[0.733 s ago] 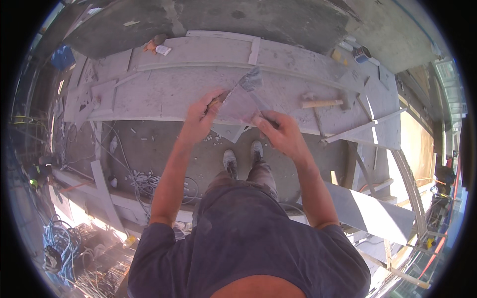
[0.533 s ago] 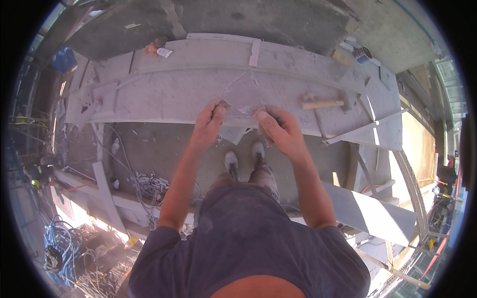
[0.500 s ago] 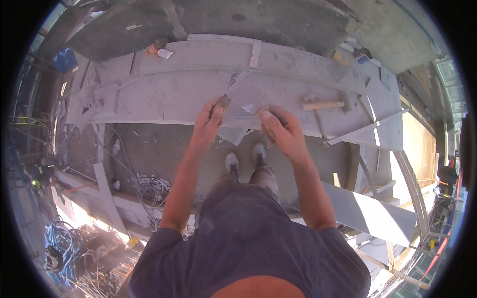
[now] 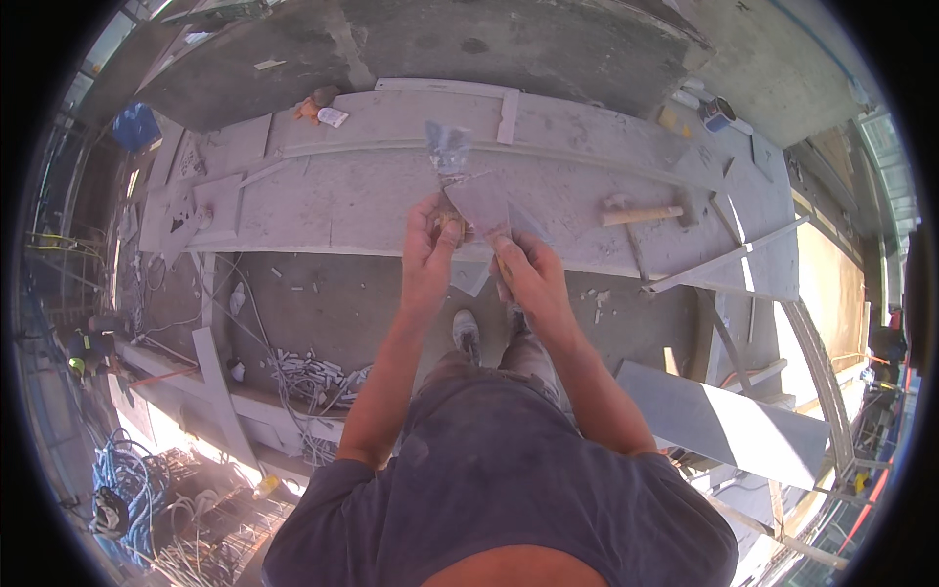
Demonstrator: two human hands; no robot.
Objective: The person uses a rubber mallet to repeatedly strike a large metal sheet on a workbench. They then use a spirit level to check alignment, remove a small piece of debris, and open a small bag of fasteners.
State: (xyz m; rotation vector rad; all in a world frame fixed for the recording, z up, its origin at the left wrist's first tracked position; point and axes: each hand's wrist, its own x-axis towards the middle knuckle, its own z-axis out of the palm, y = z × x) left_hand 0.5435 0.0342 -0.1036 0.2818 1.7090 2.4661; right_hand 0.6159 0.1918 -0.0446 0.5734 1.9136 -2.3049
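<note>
My left hand (image 4: 426, 245) is closed round the handle of a putty knife, its shiny, smeared blade (image 4: 448, 147) pointing away from me. In my right hand (image 4: 528, 272) is a second wide-bladed scraper, gripped by its handle. That scraper's grey blade (image 4: 479, 201) slants up to the left and meets or overlaps the neck of the putty knife; I cannot tell whether they touch. Both tools are held above the dusty workbench (image 4: 342, 196). To the right on the bench lies a hammer with a wooden handle (image 4: 641, 215).
A tub (image 4: 717, 113) and a yellow sponge-like block (image 4: 675, 120) stand at the bench's far right. A small white container (image 4: 333, 117) is at the far left. A narrow strip (image 4: 724, 254) crosses the right end. Cables and offcuts (image 4: 313, 377) litter the floor; blue rope (image 4: 132, 489) lies lower left.
My hands have come closer together. The putty knife's blade now reaches farther out and left past the scraper, whose blade has turned more upright.
</note>
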